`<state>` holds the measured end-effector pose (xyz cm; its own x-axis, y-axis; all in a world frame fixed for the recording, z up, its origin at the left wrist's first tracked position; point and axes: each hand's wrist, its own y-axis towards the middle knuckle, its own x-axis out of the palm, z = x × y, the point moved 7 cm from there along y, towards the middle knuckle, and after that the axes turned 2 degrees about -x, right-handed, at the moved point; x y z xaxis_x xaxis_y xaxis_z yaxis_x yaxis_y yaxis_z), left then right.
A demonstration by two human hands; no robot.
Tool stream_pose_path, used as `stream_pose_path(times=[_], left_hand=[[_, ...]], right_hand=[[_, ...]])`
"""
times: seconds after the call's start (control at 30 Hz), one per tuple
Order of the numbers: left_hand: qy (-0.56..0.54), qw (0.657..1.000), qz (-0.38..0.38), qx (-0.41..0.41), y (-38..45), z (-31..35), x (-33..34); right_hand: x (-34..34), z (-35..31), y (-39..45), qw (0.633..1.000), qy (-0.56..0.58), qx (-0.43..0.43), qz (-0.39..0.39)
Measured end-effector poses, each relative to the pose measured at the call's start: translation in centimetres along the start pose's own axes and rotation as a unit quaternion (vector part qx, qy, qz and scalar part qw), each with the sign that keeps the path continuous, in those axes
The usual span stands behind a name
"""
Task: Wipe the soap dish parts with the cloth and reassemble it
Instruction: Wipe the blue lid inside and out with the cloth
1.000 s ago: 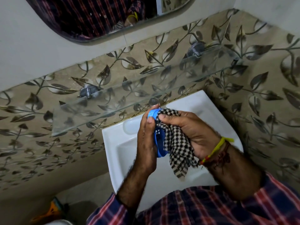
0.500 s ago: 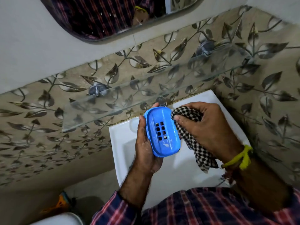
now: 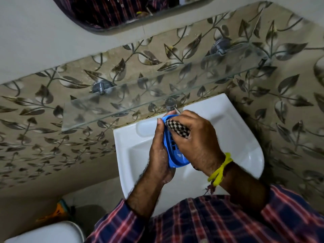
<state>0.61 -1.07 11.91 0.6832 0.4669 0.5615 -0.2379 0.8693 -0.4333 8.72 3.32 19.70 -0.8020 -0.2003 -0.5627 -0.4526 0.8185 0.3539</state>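
— Blue tray (image 3: 175, 156) sits over the sink (image 3: 242, 137), gripped edgewise in my left hand (image 3: 160, 151); my right hand (image 3: 196, 139) presses the cloth (image 3: 177, 128) into it.

— Risk?

— Wet plastic could slip under pressure and drop into the sink.

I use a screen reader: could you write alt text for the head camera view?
Over a white sink, the left hand holds a blue soap dish part while the right hand presses a checked cloth into it.
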Motion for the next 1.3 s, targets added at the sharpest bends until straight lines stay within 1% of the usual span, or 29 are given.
stream_pose_path(times=[0.03,0.07,0.1,0.17,0.2,0.23,0.3,0.33,0.4,0.47,0.53,0.6,0.67,0.73,0.87,1.0,1.13,1.17,1.27,1.3], left_hand=[[-0.002,1.000,-0.004,0.000,0.0,0.0,-0.1],[0.002,1.000,-0.010,-0.003,0.1,-0.1,0.0],[0.011,1.000,-0.016,-0.008,0.1,-0.4,0.1],[0.020,0.999,-0.019,-0.021,0.2,-0.8,0.7],[0.012,0.999,-0.019,-0.024,0.2,-0.8,0.8],[0.001,1.000,-0.022,-0.021,0.3,-0.6,0.9],[-0.002,1.000,-0.025,-0.014,0.4,-0.1,0.8],[0.002,1.000,-0.027,-0.016,0.4,-0.1,0.8],[0.014,0.999,-0.016,-0.026,0.4,-0.5,0.5],[0.012,0.999,-0.011,-0.030,0.4,-0.9,0.3],[0.005,0.999,-0.027,-0.027,0.5,-0.5,0.3],[0.014,0.999,-0.045,-0.020,0.7,0.0,0.2],[0.028,0.999,-0.042,-0.018,0.8,-0.1,0.2],[0.032,0.999,-0.035,-0.009,1.0,0.1,0.3],[0.032,0.997,-0.066,0.017,1.3,1.1,0.2],[0.043,0.997,-0.061,0.017,1.2,0.8,0.2],[0.034,0.997,-0.065,0.020,1.3,1.4,-0.4],[0.037,0.997,-0.063,0.023,1.3,1.5,-0.4],[0.035,0.998,-0.053,0.027,1.1,1.5,-0.1],[0.032,0.997,-0.057,0.027,1.1,1.6,-0.1]], right_hand=[[0.1,-0.1,-0.2,0.999,0.003,-0.017,-0.032],[0.0,-0.1,-0.3,0.998,-0.017,-0.030,-0.054],[-0.2,-0.2,-0.4,0.996,-0.052,-0.037,-0.056],[-1.0,0.1,0.3,0.995,-0.089,-0.027,-0.019],[-1.2,0.0,0.6,0.997,-0.077,-0.021,-0.008],[-1.1,-0.1,0.8,0.998,-0.057,-0.023,-0.013],[-0.4,-0.5,0.3,0.997,-0.038,-0.043,-0.051],[-0.3,-0.5,-0.1,0.996,-0.051,-0.049,-0.062],[-0.6,-0.4,-0.3,0.994,-0.089,-0.046,-0.047],[-0.8,-0.2,0.1,0.995,-0.092,-0.037,-0.024],[-0.2,-0.6,0.0,0.995,-0.070,-0.051,-0.056],[0.2,-0.9,-1.0,0.990,-0.079,-0.073,-0.091],[-0.1,-0.7,-1.2,0.990,-0.101,-0.065,-0.079],[-0.2,-0.5,-0.6,0.992,-0.094,-0.050,-0.063],[0.7,-1.4,-1.7,0.980,-0.093,-0.103,-0.139],[0.3,-0.9,-1.1,0.987,-0.104,-0.077,-0.099],[1.2,-1.5,-2.5,0.970,-0.105,-0.126,-0.179],[1.0,-1.4,-2.7,0.969,-0.114,-0.127,-0.180],[0.5,-0.8,-1.7,0.977,-0.123,-0.097,-0.145],[0.7,-1.0,-1.5,0.976,-0.117,-0.104,-0.150]])
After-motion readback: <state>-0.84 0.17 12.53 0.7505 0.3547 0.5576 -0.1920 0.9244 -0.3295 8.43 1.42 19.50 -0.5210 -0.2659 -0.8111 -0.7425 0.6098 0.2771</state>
